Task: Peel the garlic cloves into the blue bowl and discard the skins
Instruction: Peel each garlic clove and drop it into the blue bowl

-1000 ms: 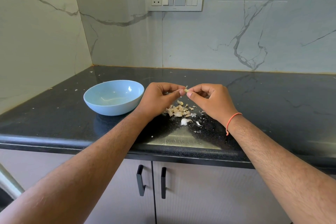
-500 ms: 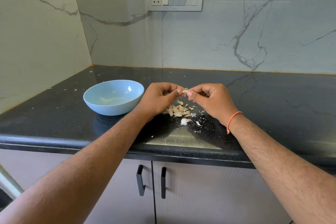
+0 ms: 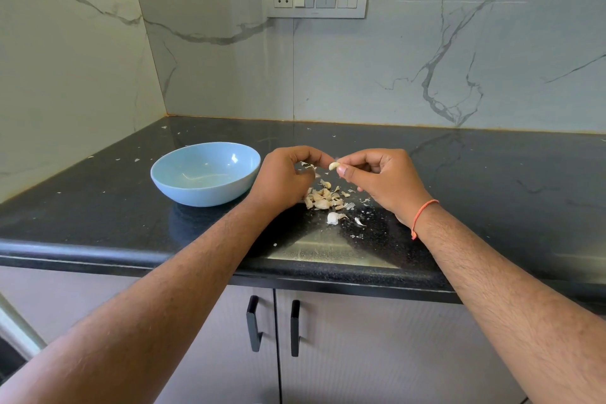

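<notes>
Marble walls back the dark surface (image 3: pixel 98 207), where the right hand (image 3: pixel 380 180) pinches a garlic clove (image 3: pixel 333 166), the left hand (image 3: pixel 285 177) curls beside it holding skin scraps, right of the blue bowl (image 3: pixel 170 180).

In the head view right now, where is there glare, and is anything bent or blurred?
Head view: glare lies on the countertop near its front edge, with a small highlight inside the blue bowl; the wide lens curves the counter edge; the garlic clove between the hands is sharp.
</notes>
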`<act>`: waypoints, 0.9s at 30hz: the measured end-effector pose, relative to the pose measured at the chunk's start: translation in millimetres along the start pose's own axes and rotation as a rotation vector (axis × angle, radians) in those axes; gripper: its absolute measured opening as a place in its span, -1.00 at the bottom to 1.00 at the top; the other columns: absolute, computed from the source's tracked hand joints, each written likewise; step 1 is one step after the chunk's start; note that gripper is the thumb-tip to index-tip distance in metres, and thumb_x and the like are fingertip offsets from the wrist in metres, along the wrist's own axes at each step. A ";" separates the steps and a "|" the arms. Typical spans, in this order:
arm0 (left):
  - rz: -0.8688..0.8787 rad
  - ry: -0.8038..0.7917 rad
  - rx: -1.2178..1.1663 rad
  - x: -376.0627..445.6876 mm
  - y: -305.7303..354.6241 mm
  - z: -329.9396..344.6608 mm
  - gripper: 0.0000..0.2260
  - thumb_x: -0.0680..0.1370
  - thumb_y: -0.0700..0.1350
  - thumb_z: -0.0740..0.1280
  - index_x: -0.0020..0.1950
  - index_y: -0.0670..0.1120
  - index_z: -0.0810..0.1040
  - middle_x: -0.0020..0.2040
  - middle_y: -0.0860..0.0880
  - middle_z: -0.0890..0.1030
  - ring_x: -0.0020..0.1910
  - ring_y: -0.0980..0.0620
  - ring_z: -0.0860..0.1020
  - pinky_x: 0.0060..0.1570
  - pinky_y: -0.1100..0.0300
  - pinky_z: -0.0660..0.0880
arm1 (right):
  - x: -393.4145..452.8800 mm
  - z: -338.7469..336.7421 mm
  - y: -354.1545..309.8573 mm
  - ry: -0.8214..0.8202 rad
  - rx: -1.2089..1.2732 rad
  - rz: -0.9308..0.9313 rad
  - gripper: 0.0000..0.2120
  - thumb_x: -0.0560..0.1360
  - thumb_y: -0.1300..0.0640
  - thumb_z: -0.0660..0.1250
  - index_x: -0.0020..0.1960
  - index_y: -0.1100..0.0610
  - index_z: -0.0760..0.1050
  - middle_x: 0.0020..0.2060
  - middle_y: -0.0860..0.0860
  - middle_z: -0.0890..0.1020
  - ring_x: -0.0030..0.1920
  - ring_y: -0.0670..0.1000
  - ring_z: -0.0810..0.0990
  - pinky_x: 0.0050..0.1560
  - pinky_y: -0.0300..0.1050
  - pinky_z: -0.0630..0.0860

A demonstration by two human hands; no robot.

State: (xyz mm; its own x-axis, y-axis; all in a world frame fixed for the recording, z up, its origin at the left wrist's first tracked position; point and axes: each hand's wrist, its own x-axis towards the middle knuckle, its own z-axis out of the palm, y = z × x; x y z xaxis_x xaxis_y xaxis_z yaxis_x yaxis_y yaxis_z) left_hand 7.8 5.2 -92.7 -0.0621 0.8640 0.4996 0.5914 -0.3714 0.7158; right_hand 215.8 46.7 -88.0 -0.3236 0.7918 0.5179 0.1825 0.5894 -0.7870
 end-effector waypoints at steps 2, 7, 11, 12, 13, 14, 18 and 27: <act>-0.006 -0.005 0.013 -1.8 2.2 -0.9 -0.74 0.56 -0.33 0.41 0.06 0.01 0.76 -0.45 0.24 0.60 -0.59 0.21 0.40 -0.44 0.43 0.34 | 1.1 -0.8 1.7 0.023 -0.002 0.009 -0.92 0.49 0.14 0.57 -0.02 0.01 0.76 -0.20 -0.05 0.76 -0.17 -0.02 0.69 -0.12 -0.11 0.65; 0.056 -0.014 -0.046 -5.0 8.5 -1.3 -0.86 0.54 -0.11 0.57 0.09 -0.05 0.77 -0.29 0.22 0.67 -0.54 0.34 0.46 -0.43 0.56 0.28 | 2.1 -1.4 4.5 0.048 -0.031 -0.003 -0.91 0.49 0.13 0.57 -0.03 -0.02 0.75 -0.17 -0.06 0.76 -0.11 0.08 0.72 -0.11 -0.08 0.65; 0.034 0.014 -0.063 -1.6 7.1 -0.9 -0.89 0.58 -0.08 0.52 0.08 -0.05 0.76 -0.10 0.08 0.75 -0.46 0.30 0.55 -0.36 0.50 0.40 | 1.3 -1.5 4.6 0.024 -0.068 -0.001 -0.91 0.48 0.11 0.59 -0.05 -0.05 0.74 -0.25 -0.14 0.73 -0.24 -0.10 0.65 -0.16 -0.16 0.60; 0.025 0.011 -0.074 -0.7 5.7 -0.6 -0.90 0.59 -0.08 0.51 0.08 -0.05 0.76 -0.08 0.07 0.75 -0.44 0.29 0.57 -0.36 0.48 0.42 | 0.9 -1.4 4.5 0.021 -0.081 -0.001 -0.91 0.47 0.10 0.59 -0.06 -0.06 0.74 -0.26 -0.14 0.73 -0.26 -0.12 0.64 -0.16 -0.17 0.60; 0.019 0.004 -0.082 0.1 4.3 -0.2 -0.90 0.60 -0.08 0.50 0.08 -0.05 0.75 -0.06 0.07 0.75 -0.41 0.28 0.58 -0.35 0.46 0.44 | 0.5 -1.2 4.1 0.022 -0.090 0.000 -0.90 0.46 0.10 0.60 -0.07 -0.06 0.74 -0.26 -0.13 0.73 -0.27 -0.11 0.65 -0.16 -0.16 0.61; 0.016 -0.007 -0.093 0.9 3.0 0.1 -0.90 0.60 -0.08 0.50 0.09 -0.05 0.74 -0.04 0.07 0.75 -0.38 0.28 0.60 -0.33 0.44 0.45 | 0.3 -1.1 4.2 0.024 -0.094 0.004 -0.90 0.46 0.10 0.60 -0.07 -0.06 0.74 -0.25 -0.12 0.74 -0.25 -0.08 0.67 -0.14 -0.13 0.64; 0.029 -0.071 -0.116 2.8 0.3 0.6 -0.83 0.63 -0.03 0.46 0.19 -0.02 0.74 0.04 0.08 0.76 -0.30 0.34 0.59 -0.26 0.43 0.46 | 0.4 -0.2 5.4 0.031 -0.112 0.030 -0.91 0.46 0.05 0.60 -0.05 -0.05 0.74 -0.25 -0.01 0.74 -0.25 -0.04 0.66 -0.08 0.02 0.67; -0.023 -0.081 -0.146 4.0 -2.1 1.8 -0.87 0.61 -0.03 0.48 0.10 -0.03 0.76 -0.07 0.08 0.77 -0.30 0.33 0.59 -0.22 0.31 0.47 | -2.5 -0.3 1.2 0.031 -0.099 -0.009 -0.87 0.48 0.06 0.58 0.03 -0.01 0.76 -0.31 -0.13 0.71 -0.33 -0.16 0.58 -0.22 -0.25 0.54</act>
State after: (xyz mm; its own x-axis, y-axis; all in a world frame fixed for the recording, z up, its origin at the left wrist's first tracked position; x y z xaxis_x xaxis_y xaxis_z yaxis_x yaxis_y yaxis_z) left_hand 7.7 10.0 -93.1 -0.0055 0.8953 0.4455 0.4670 -0.3916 0.7928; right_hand 217.1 45.5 -90.2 -0.2972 0.7902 0.5360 0.2713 0.6081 -0.7461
